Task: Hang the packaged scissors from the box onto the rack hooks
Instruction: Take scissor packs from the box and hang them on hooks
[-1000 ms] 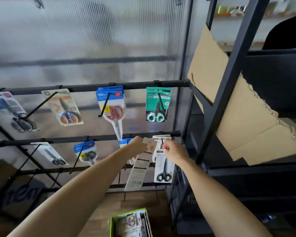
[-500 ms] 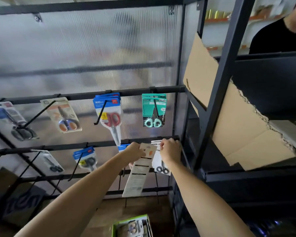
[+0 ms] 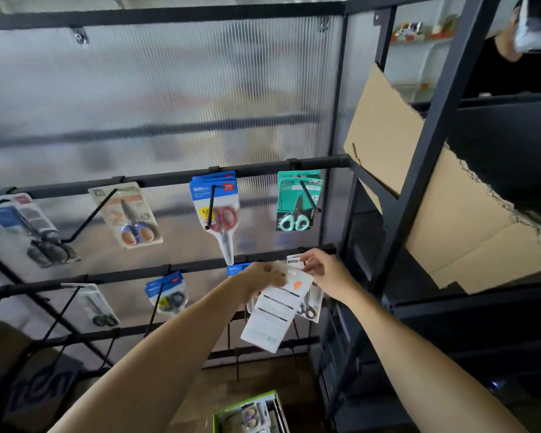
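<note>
My left hand (image 3: 256,281) grips the top of a white scissors package (image 3: 277,310), its printed back facing me, tilted down to the left. My right hand (image 3: 322,270) pinches the package's upper right corner by the hook at the right end of the second rail (image 3: 107,278). Behind it hangs another white pack with black scissors (image 3: 311,307). The green-rimmed box (image 3: 247,414) with more packaged scissors sits at the bottom of the view.
Packs hang on the upper rail: a red-handled pair (image 3: 221,210), a mint pair (image 3: 297,201), an orange-blue pair (image 3: 132,217). A torn cardboard sheet (image 3: 434,214) leans in the black shelving to the right. A person in black (image 3: 512,67) stands at the top right.
The view has tilted upward. Both hands stay at the right end of the second rail, and the white package now covers more of the pack behind it.
</note>
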A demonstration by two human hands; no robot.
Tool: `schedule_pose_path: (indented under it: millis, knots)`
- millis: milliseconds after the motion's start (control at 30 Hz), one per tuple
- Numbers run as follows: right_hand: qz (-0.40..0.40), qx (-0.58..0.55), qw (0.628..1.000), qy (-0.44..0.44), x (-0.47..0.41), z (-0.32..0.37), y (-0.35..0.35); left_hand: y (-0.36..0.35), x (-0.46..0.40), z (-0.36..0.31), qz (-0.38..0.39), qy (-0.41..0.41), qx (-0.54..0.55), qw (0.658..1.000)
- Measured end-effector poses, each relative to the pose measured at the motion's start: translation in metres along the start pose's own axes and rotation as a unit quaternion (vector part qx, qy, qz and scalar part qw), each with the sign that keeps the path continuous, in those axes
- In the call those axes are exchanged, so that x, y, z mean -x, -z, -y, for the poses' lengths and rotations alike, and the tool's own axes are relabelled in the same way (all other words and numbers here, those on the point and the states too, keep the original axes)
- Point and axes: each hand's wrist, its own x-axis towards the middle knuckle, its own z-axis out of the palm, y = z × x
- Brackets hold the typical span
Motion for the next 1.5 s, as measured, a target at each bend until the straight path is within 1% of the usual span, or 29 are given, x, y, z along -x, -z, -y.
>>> schedule_pose_path:
  millis: [67, 100, 133, 200, 233, 367, 467, 567, 633, 800, 867, 967, 1033, 1133, 1267, 1367, 1500]
  knots:
    - [0.013, 0.054, 0.998, 0.036, 0.008, 0.004, 0.01, 0.001, 0.0, 0.001, 0.034, -0.008, 0.014, 0.999]
    - [0.018, 0.101, 0.993, 0.061, 0.012, 0.009, 0.014, 0.0, 0.001, 0.002, 0.055, -0.008, 0.014, 0.998]
    - [0.026, 0.159, 0.983, 0.089, 0.018, 0.015, 0.018, 0.0, 0.002, 0.003, 0.072, -0.003, 0.015, 0.997]
    - [0.034, 0.278, 0.95, 0.136, 0.028, 0.028, 0.024, -0.002, 0.002, 0.005, 0.098, 0.008, 0.021, 0.995]
    - [0.028, 0.316, 0.936, 0.153, 0.033, 0.032, 0.026, -0.004, 0.001, 0.006, 0.111, 0.011, 0.018, 0.994]
    - [0.006, 0.367, 0.908, 0.204, 0.047, 0.038, 0.031, -0.007, 0.002, 0.006, 0.162, 0.011, -0.002, 0.987]
    - [0.023, 0.389, 0.893, 0.224, 0.052, 0.043, 0.029, -0.006, 0.001, 0.006, 0.175, 0.011, -0.017, 0.984]
    - [0.028, 0.388, 0.895, 0.219, 0.051, 0.042, 0.027, -0.005, 0.003, 0.006, 0.169, 0.02, -0.021, 0.985]
    - [0.011, 0.373, 0.901, 0.219, 0.051, 0.039, 0.027, -0.004, 0.001, 0.006, 0.144, 0.014, -0.026, 0.989]
    - [0.013, 0.354, 0.908, 0.226, 0.044, 0.041, 0.023, -0.001, -0.002, -0.004, 0.065, -0.011, -0.117, 0.991]
    - [0.023, 0.355, 0.912, 0.202, 0.041, 0.04, 0.021, 0.004, -0.001, -0.007, 0.044, -0.019, -0.166, 0.985]
    - [0.054, 0.359, 0.916, 0.17, 0.042, 0.038, 0.018, 0.006, -0.002, -0.005, 0.03, -0.018, -0.162, 0.986]
    - [0.07, 0.359, 0.918, 0.149, 0.042, 0.032, 0.016, 0.006, -0.005, -0.002, 0.022, -0.016, -0.157, 0.987]
    - [0.061, 0.355, 0.929, 0.087, 0.041, 0.018, 0.013, 0.005, -0.005, 0.0, 0.011, 0.003, -0.129, 0.992]
    - [0.034, 0.318, 0.947, 0.024, 0.037, -0.002, 0.007, 0.005, 0.003, -0.005, 0.026, 0.003, -0.182, 0.983]
    - [0.011, 0.287, 0.958, 0.012, 0.034, -0.007, 0.001, 0.005, 0.008, -0.007, 0.044, -0.001, -0.203, 0.978]
    - [0.005, 0.275, 0.961, 0.023, 0.025, -0.009, -0.007, 0.004, 0.012, -0.012, 0.04, 0.01, -0.223, 0.974]
